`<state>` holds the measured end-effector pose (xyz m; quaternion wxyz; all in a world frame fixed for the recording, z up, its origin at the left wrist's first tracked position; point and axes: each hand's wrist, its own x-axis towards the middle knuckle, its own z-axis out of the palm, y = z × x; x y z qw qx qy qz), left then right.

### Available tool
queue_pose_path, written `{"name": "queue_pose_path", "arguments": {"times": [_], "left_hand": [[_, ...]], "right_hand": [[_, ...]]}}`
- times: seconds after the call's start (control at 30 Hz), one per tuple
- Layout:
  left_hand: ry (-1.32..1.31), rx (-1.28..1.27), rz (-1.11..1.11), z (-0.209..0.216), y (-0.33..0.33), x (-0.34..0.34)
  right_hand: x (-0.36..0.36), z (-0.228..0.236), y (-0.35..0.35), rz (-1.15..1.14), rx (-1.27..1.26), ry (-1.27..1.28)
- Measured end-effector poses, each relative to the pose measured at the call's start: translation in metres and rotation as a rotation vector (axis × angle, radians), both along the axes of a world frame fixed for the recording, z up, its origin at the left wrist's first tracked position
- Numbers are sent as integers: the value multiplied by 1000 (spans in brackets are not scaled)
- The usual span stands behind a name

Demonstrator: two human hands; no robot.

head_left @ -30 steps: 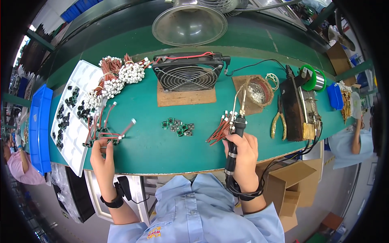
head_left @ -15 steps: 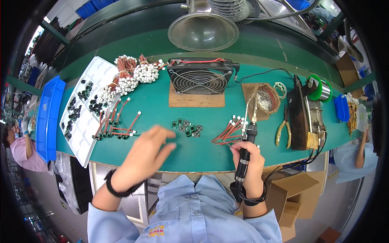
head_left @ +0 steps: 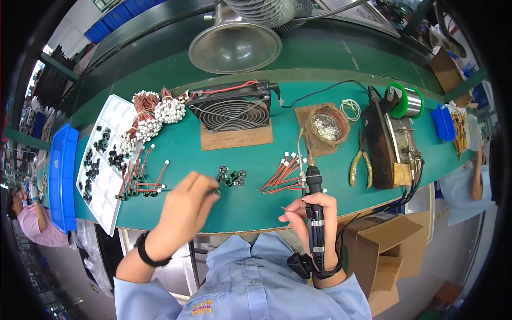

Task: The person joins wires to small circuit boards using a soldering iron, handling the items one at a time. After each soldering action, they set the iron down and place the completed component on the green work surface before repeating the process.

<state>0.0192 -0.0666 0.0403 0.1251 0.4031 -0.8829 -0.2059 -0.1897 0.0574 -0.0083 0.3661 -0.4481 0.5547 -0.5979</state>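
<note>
My left hand [head_left: 184, 210] is closed in a pinch on a small dark circuit board [head_left: 215, 191], just left of a group of small green and black boards [head_left: 231, 177] on the green mat. My right hand [head_left: 324, 216] grips a black soldering iron [head_left: 315, 184], its tip pointing away from me. Between that hand's thumb and forefinger the end of a thin wire [head_left: 284, 209] sticks out. Beyond it lie several red-brown wires with white connectors [head_left: 280, 173]. To the left, several wires joined to small black parts [head_left: 140, 184] lie beside the white tray.
A white tray [head_left: 109, 197] of black parts and bundled connector wires [head_left: 154, 109] are at left. A fan [head_left: 232, 113] stands at the back. A tip-cleaning pot [head_left: 329, 127], pliers [head_left: 353, 169], a dark soldering unit [head_left: 380, 154] and a solder spool [head_left: 410, 102] are right.
The left hand's spread fingers have closed on a small board beside the group. The right hand, still holding the iron, has come away from the wire pile. The whole view has shifted slightly.
</note>
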Motion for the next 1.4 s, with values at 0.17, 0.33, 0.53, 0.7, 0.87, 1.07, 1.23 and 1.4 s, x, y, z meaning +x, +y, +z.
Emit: {"name": "queue_pose_path", "arguments": {"times": [0.17,0.33,0.53,0.7,0.87,1.07,1.23,1.4], "left_hand": [[384,364,-59,25,31,-11],[869,940,28,7,51,-13],[1004,1068,50,-1,63,-12],[1081,1111,79,-3,66,-10],[1156,1222,-51,-8,66,-3],[1186,1231,-111,-6,66,-2],[1196,1223,-99,-6,67,0],[1211,1249,-94,-5,65,-1]], "right_hand": [[8,7,-1,116,-70,-115],[14,29,2,191,39,-234],[21,41,1,215,66,-273],[26,43,1,215,86,-289],[28,44,1,224,100,-318],[28,43,0,239,66,-262],[29,42,0,217,86,-357],[29,39,1,187,61,-332]]}}
